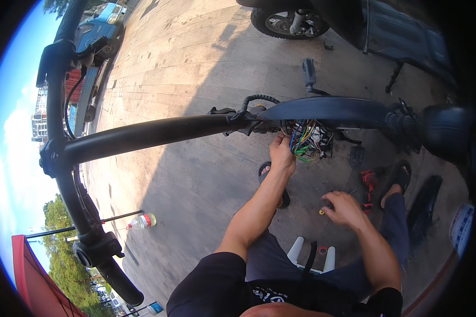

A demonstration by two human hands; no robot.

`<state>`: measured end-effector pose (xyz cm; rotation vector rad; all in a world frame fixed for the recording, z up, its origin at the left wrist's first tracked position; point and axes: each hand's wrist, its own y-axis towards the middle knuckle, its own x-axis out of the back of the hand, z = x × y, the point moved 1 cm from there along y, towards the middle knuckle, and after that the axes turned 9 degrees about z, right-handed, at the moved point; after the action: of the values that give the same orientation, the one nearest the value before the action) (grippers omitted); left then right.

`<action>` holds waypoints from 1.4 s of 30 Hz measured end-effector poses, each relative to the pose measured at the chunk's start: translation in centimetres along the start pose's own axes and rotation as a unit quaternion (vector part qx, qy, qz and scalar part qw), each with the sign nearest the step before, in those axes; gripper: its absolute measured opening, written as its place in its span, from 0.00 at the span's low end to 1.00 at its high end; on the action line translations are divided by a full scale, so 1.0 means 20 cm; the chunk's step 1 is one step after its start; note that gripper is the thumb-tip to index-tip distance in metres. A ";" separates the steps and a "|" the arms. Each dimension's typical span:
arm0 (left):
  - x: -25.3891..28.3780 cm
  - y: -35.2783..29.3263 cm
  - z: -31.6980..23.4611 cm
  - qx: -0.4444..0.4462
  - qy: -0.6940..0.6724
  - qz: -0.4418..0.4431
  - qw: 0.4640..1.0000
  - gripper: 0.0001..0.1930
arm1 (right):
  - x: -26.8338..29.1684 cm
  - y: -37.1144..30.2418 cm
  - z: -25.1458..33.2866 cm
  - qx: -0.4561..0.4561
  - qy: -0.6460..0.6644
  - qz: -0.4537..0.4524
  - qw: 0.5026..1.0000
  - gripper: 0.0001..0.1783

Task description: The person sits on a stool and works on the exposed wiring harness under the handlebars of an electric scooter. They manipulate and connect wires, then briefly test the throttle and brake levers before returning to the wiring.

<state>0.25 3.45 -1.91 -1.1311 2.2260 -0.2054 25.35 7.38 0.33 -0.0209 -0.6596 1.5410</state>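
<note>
My left hand (282,153) up at wires (305,140) under scooter deck (322,112), fingers pinched on bundle's left edge; wires hang just right of fingertips. My right hand (345,208) lower, nearer me, fingers curled round small yellow part (321,212).

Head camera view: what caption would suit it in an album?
Left hand in a scooter's coloured wiring; right hand reaching down.
</note>
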 end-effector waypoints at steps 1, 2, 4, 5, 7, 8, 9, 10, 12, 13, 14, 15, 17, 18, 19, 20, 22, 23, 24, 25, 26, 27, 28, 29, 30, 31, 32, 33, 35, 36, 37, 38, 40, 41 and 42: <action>0.00 -0.01 0.00 0.013 -0.013 0.001 1.000 0.08 | -0.01 0.00 0.00 -0.011 -0.004 0.009 1.000 0.20; 0.01 -0.01 0.00 0.019 -0.034 -0.002 0.999 0.08 | -0.01 0.00 -0.01 -0.008 0.006 0.005 1.000 0.20; 0.02 0.00 0.01 0.010 -0.070 0.009 0.997 0.05 | -0.02 0.00 -0.02 -0.008 0.008 0.003 1.000 0.20; 0.03 0.00 0.01 0.020 -0.057 0.006 0.998 0.05 | -0.02 0.00 -0.02 -0.008 -0.001 -0.001 1.000 0.20; 0.04 0.01 0.02 0.018 -0.074 0.011 0.997 0.06 | -0.03 0.00 -0.03 -0.012 0.004 0.005 1.000 0.19; 0.04 0.01 0.02 0.022 -0.077 0.020 0.997 0.08 | -0.03 0.00 -0.03 -0.008 -0.001 -0.003 1.000 0.19; 0.04 0.01 0.02 0.023 -0.076 0.014 0.997 0.08 | -0.04 0.00 -0.03 -0.012 0.003 0.006 1.000 0.19; 0.04 0.01 0.02 0.029 -0.070 0.000 0.997 0.09 | -0.04 0.00 -0.03 -0.010 0.002 0.006 1.000 0.19; 0.03 0.01 0.02 0.019 -0.074 -0.011 0.997 0.10 | -0.03 0.00 -0.03 -0.005 -0.002 0.002 1.000 0.18; 0.03 0.01 0.02 0.017 -0.071 -0.025 0.997 0.11 | -0.03 0.00 -0.03 -0.005 -0.003 0.001 1.000 0.18; 0.02 0.01 0.01 0.017 -0.077 -0.024 0.997 0.09 | -0.04 0.00 -0.03 -0.004 -0.004 0.000 1.000 0.18; 0.02 0.01 0.01 0.017 -0.083 -0.022 0.996 0.08 | -0.04 0.00 -0.03 -0.002 -0.002 -0.001 1.000 0.18; 0.01 0.01 0.00 0.018 -0.101 -0.001 0.995 0.07 | -0.04 0.00 -0.04 -0.002 -0.006 -0.002 1.000 0.18; 0.02 0.01 0.00 0.027 -0.090 -0.008 0.996 0.09 | -0.04 0.00 -0.04 0.003 0.000 -0.004 1.000 0.18; 0.02 0.01 -0.01 0.027 -0.082 0.003 0.996 0.11 | -0.04 0.00 -0.04 0.003 0.000 -0.003 1.000 0.18; 0.02 0.01 -0.01 0.032 -0.067 0.006 0.997 0.13 | -0.04 0.01 -0.04 0.003 0.000 -0.002 1.000 0.18; 0.03 0.01 -0.01 0.026 -0.078 0.030 0.996 0.13 | -0.05 0.01 -0.04 0.004 -0.003 -0.003 1.000 0.18; 0.03 0.01 -0.01 0.025 -0.080 0.038 0.996 0.13 | -0.05 0.01 -0.04 0.005 -0.004 -0.004 1.000 0.18; 0.03 0.01 -0.02 0.023 -0.082 0.045 0.995 0.13 | -0.05 0.02 -0.04 0.003 -0.003 -0.002 1.000 0.18; 0.03 0.01 -0.02 0.020 -0.084 0.052 0.995 0.13 | -0.05 0.02 -0.04 0.003 -0.002 0.000 1.000 0.18; 0.03 0.00 -0.02 0.020 -0.083 0.056 0.995 0.12 | -0.05 0.02 -0.04 0.002 0.000 0.001 1.000 0.18; 0.03 0.00 -0.02 0.016 -0.085 0.050 0.995 0.12 | -0.05 0.02 -0.04 0.003 -0.002 0.002 1.000 0.18; 0.02 0.00 -0.02 0.015 -0.085 0.041 0.995 0.12 | -0.05 0.03 -0.04 0.003 -0.003 0.004 1.000 0.18; 0.02 -0.01 -0.03 0.013 -0.085 0.037 0.996 0.12 | -0.06 0.03 -0.03 0.004 -0.004 0.005 1.000 0.18; 0.01 -0.01 -0.03 0.013 -0.085 0.027 0.996 0.12 | -0.06 0.03 -0.03 0.004 -0.005 0.005 1.000 0.18; 0.00 -0.01 -0.03 0.013 -0.084 0.023 0.996 0.12 | -0.06 0.03 -0.03 0.005 -0.005 0.004 1.000 0.18; 0.00 -0.02 -0.04 0.012 -0.083 0.018 0.996 0.12 | -0.06 0.03 -0.03 -0.002 -0.011 0.009 1.000 0.18; 0.00 -0.02 -0.04 0.014 -0.082 0.014 0.996 0.12 | -0.05 0.03 -0.03 0.001 -0.002 0.006 1.000 0.18; 0.00 -0.03 -0.04 0.016 -0.078 0.006 0.997 0.11 | -0.05 0.03 -0.02 -0.008 0.004 0.012 1.000 0.19; 0.00 -0.03 -0.04 0.020 -0.080 0.012 0.997 0.10 | -0.05 0.03 -0.02 -0.009 0.004 0.014 1.000 0.18; 0.01 -0.02 -0.04 0.024 -0.082 0.019 0.996 0.10 | -0.05 0.03 -0.02 -0.010 0.004 0.017 1.000 0.18; 0.01 -0.02 -0.04 0.028 -0.083 0.025 0.996 0.10 | -0.05 0.03 -0.02 -0.014 0.000 0.019 1.000 0.18; 0.02 -0.02 -0.05 0.030 -0.087 0.034 0.995 0.09 | -0.05 0.04 -0.02 -0.011 0.003 0.019 1.000 0.18; 0.03 -0.02 -0.05 0.035 -0.084 0.031 0.995 0.09 | -0.05 0.04 -0.02 -0.014 -0.002 0.020 1.000 0.19; 0.03 -0.02 -0.05 0.030 -0.088 0.041 0.995 0.09 | -0.05 0.04 -0.02 -0.012 0.002 0.020 1.000 0.19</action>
<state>-0.23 2.65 -1.21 -0.9841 2.0915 -0.1320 24.91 6.63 -0.61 -0.0553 -0.6782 1.5716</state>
